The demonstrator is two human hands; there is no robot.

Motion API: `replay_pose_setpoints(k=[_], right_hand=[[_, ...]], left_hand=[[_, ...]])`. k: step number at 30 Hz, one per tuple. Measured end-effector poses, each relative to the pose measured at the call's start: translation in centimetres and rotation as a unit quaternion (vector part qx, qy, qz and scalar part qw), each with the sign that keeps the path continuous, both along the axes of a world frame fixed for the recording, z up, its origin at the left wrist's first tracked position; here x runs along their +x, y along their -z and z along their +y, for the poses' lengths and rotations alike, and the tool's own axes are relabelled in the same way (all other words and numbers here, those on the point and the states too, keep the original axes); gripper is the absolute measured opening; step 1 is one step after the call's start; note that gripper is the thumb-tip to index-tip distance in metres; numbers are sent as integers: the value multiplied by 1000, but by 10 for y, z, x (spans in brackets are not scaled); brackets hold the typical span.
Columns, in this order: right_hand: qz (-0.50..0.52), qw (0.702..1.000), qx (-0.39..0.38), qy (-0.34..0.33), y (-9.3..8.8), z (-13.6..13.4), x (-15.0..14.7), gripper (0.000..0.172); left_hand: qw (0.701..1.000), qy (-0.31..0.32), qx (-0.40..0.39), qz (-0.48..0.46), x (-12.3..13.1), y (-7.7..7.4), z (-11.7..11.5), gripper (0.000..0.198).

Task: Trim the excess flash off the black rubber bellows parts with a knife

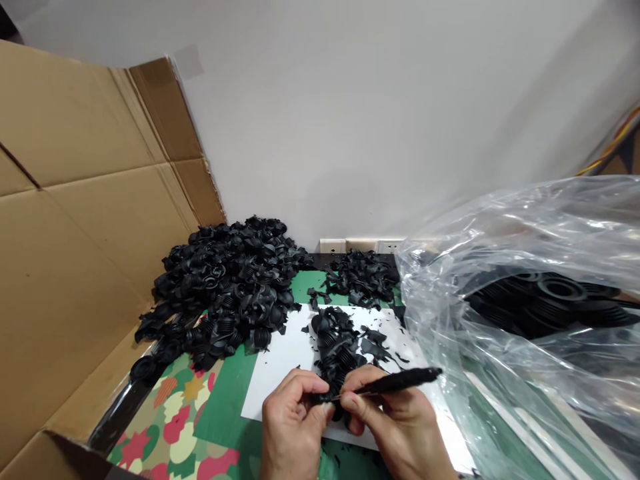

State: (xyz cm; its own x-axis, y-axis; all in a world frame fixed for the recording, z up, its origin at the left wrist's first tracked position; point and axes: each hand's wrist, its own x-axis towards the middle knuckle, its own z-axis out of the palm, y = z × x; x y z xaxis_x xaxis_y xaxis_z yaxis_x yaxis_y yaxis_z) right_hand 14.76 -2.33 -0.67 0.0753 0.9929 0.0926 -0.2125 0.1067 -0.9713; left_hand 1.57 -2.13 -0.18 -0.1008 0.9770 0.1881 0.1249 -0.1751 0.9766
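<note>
My left hand [293, 420] is closed round a small black ribbed rubber part [327, 399] at the bottom centre. My right hand [395, 427] grips a black-handled tool [400, 381], its thin tip touching that part. Both hands hover over a white sheet [280, 367] where a small heap of black rubber parts [337, 343] and trimmed scraps lies just beyond my fingers.
A large pile of black ribbed rubber parts [225, 287] lies at the left beside a cardboard box wall [75, 220]. A heap of black scraps [363, 277] sits by the wall. A clear plastic bag [525, 320] with more black parts fills the right. Wall sockets [360, 245] behind.
</note>
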Motion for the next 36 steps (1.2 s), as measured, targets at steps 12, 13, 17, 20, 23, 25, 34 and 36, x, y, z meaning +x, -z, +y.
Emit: replay_pose_setpoints(k=[12, 13, 17, 20, 23, 25, 34, 36], right_hand=[[-169, 964, 176, 110, -6, 2, 14, 10], [-133, 973, 141, 125, -7, 4, 15, 9], [-61, 992, 24, 108, -9, 10, 18, 16], [-24, 998, -26, 61, -10, 13, 20, 24], [1, 999, -46, 24, -11, 14, 21, 29], [18, 998, -51, 13, -12, 14, 20, 31], [45, 997, -54, -28, -15, 11, 16, 29], [42, 997, -55, -33, -15, 11, 15, 28]], left_hand=[[997, -45, -32, -48, 12, -8, -11, 15], [997, -51, -29, -41, 11, -9, -11, 15], [997, -68, -23, -18, 5, -9, -9, 16], [998, -61, -31, 0, 1, -9, -7, 18], [998, -64, -27, 1, 1, -10, -7, 18], [997, -78, -18, -10, 3, -11, -7, 15], [997, -74, -18, -26, 4, -10, -6, 17], [997, -75, -17, -25, 5, -10, -6, 17]])
